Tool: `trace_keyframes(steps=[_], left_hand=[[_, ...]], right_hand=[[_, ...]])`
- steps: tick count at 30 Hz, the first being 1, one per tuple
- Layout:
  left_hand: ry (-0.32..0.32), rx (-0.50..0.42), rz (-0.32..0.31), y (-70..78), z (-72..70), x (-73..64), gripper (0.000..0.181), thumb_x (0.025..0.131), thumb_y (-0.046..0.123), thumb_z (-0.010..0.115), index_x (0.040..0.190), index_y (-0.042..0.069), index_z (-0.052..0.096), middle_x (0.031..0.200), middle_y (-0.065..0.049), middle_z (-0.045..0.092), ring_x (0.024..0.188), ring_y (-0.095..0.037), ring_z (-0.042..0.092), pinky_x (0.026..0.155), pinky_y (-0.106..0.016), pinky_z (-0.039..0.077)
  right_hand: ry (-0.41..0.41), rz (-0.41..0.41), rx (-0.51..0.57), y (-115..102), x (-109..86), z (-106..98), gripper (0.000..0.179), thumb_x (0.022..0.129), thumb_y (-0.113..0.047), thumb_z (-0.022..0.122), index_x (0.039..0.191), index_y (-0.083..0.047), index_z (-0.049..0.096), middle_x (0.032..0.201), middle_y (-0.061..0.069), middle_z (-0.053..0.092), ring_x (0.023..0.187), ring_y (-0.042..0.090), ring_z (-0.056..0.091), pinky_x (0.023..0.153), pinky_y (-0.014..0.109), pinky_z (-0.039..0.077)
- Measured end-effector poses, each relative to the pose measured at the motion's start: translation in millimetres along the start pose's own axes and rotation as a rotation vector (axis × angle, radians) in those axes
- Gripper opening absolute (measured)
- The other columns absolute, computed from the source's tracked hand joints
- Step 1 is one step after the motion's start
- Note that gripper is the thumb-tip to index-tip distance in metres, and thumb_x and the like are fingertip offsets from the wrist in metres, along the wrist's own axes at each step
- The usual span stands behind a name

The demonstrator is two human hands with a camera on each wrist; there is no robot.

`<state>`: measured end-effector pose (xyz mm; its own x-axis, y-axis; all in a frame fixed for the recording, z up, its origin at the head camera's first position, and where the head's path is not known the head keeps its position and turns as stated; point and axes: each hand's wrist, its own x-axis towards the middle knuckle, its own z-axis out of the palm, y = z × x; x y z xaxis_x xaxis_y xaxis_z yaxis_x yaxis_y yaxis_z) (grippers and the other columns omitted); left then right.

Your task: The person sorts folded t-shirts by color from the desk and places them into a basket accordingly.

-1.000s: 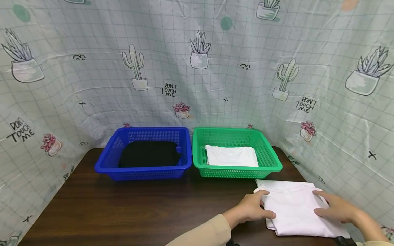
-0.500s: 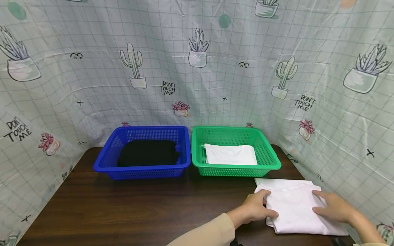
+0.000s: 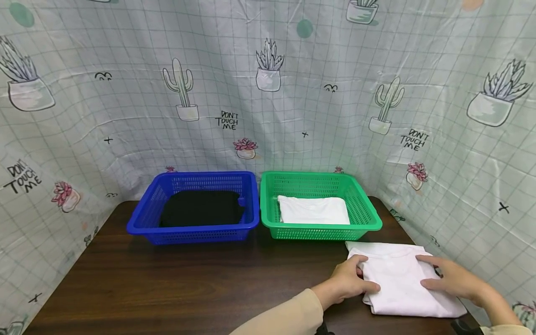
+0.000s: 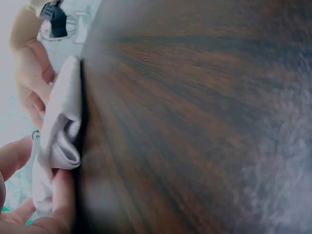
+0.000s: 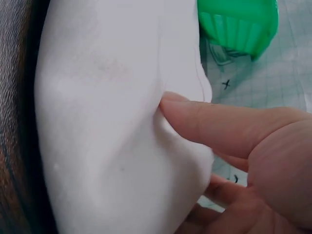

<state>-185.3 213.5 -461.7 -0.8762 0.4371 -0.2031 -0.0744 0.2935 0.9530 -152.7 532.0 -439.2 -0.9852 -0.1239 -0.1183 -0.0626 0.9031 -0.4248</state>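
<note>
A folded white T-shirt lies at the front right of the table, its neckline at the far side. More white cloth shows just behind it. My left hand grips the shirt's left edge; in the left wrist view one finger is tucked under the folded layers. On the opposite edge my right hand pinches the shirt. Its thumb dents the top of the cloth in the right wrist view, while the other fingers are partly hidden behind the edge.
Behind the shirt stands a green basket with a folded white garment inside. Left of it, a blue basket holds folded black cloth. A patterned curtain encloses the dark wooden table.
My right hand has shifted left, farther over the shirt's right side, and the cloth there is drawn in slightly. The left hand has moved a little right along with its edge. Both baskets stay put.
</note>
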Motion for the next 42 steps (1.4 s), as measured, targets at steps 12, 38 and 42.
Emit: trace_keyframes(steps=[12, 38, 42], left_hand=[[0.035, -0.043, -0.032, 0.6, 2.6, 3.1, 0.058, 0.079, 0.0, 0.091, 0.127, 0.021, 0.069, 0.09, 0.0, 0.06, 0.078, -0.012, 0.056, 0.07, -0.029, 0.054], [0.004, -0.044, 0.03, 3.4, -12.5, -4.7, 0.061, 0.078, 0.001, 0.093, 0.13, 0.025, 0.072, 0.131, 0.005, 0.065, 0.118, -0.008, 0.06, 0.095, -0.025, 0.053], [-0.036, -0.065, 0.06, 14.5, -19.9, -11.8, 0.064, 0.079, 0.0, 0.093, 0.134, 0.025, 0.072, 0.136, 0.005, 0.061, 0.119, -0.008, 0.059, 0.091, -0.023, 0.054]], right_hand=[[-0.1, 0.018, 0.253, 9.0, 3.5, 3.8, 0.073, 0.1, -0.022, 0.076, 0.156, 0.009, 0.04, 0.145, 0.043, 0.044, 0.122, 0.027, 0.052, 0.081, 0.02, 0.048], [-0.244, -0.163, 0.658, 9.4, 1.2, 2.2, 0.062, 0.11, -0.003, 0.051, 0.167, -0.017, 0.032, 0.139, -0.021, 0.052, 0.108, 0.021, 0.072, 0.087, 0.035, 0.06], [-0.292, -0.175, 0.734, 3.9, -1.9, -5.8, 0.063, 0.111, 0.001, 0.047, 0.168, -0.013, 0.023, 0.139, -0.021, 0.055, 0.111, 0.025, 0.073, 0.088, 0.042, 0.062]])
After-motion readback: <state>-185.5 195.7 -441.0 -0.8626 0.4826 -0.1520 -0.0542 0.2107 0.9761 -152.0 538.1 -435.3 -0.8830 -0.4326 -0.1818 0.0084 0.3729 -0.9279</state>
